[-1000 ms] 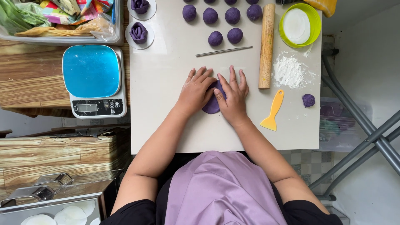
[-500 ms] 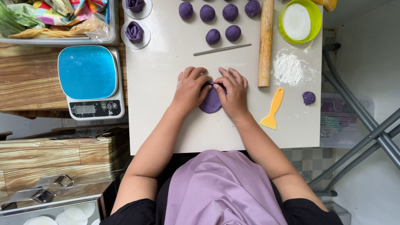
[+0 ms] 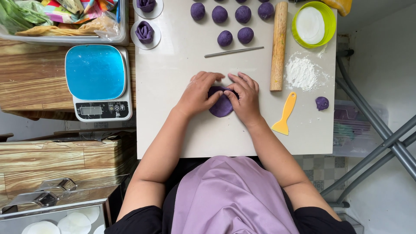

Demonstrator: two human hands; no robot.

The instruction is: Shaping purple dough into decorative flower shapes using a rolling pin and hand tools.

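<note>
Pressing down with both hands, we have a flat purple dough piece [image 3: 221, 106] between our fingers near the middle of the white board [image 3: 173, 130]. Our left hand [image 3: 198, 93] lies on the dough's left side, fingers curled and closed over its upper left rim, the fingertips bent inward toward the other hand. Our right hand [image 3: 246, 97] sits on the right side, fingers nearly together and curved over the upper right rim, the thumb resting on the purple surface. Neither hand lifts the piece; both rest on it, touching it and nearly touching each other above it.

The dough lies directly under and between the fingertips, its bare part showing toward the near edge of the board, so it extends from the fingers back toward our body. It looks roughly round, with no clear long axis that we can tell. Both hands are equally near it.

Toward the far edge sit several purple dough balls [image 3: 235, 24] in rows, with a thin metal rod [image 3: 234, 52] lying crosswise just nearer to us. A wooden rolling pin [image 3: 278, 45] lies lengthwise beside the right hand, then a heap of flour [image 3: 303, 73], a yellow scraper [image 3: 285, 115] and a small purple lump [image 3: 322, 103] near the right edge. A green bowl [image 3: 333, 21] stands at the far right corner. A blue-topped kitchen scale [image 3: 97, 82] sits off the board's left edge.
</note>
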